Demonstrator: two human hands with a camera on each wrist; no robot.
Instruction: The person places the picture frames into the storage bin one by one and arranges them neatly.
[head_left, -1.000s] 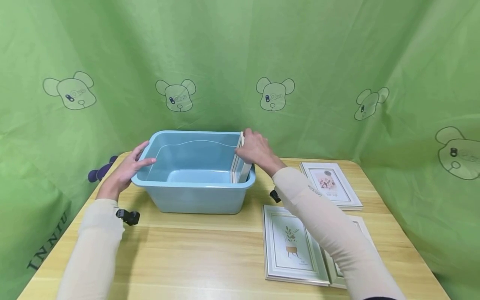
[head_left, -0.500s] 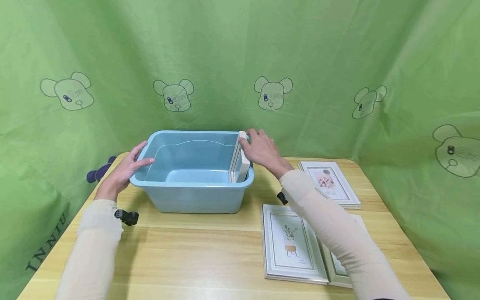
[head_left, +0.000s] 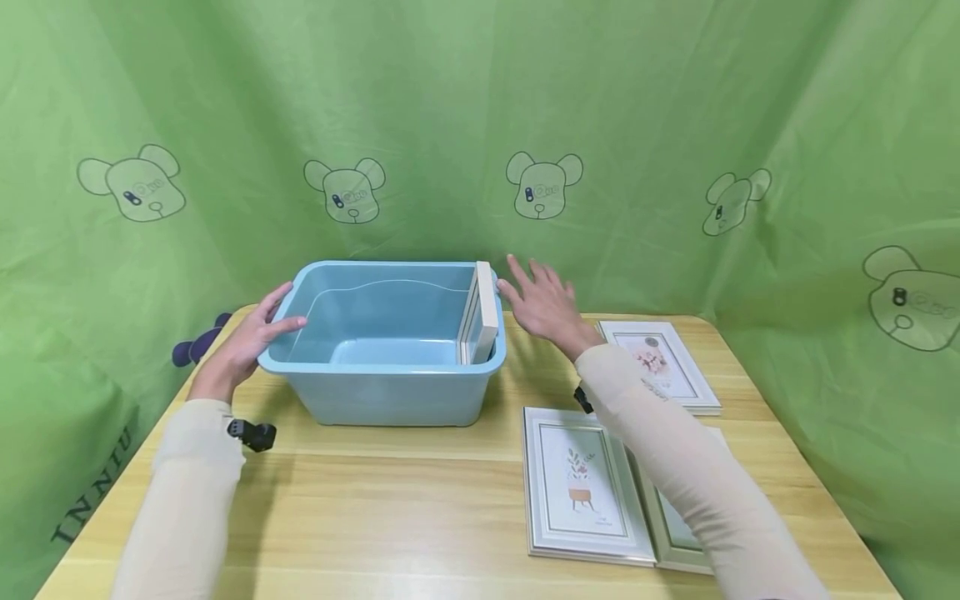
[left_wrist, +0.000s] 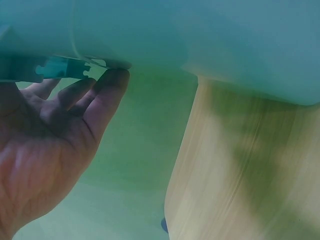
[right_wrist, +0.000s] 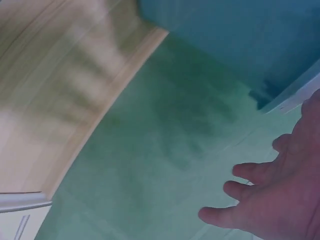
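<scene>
A light blue plastic basin stands on the wooden table. My left hand holds its left rim, thumb over the inside and fingers outside; the left wrist view has those fingers up under the rim. Upright against the basin's right inner wall leans a white picture frame, its top edge level with the rim. Just right of that rim, my right hand is spread and holds nothing. Its fingers are apart from the basin in the right wrist view.
Three more picture frames lie flat on the right: one with flowers at the back, one with a potted plant in front, and another partly under my right sleeve. A green curtain hangs behind the table.
My right hand has let go of the picture frame in the basin and moved right, its fingers spreading. My left hand stays at the left rim.
</scene>
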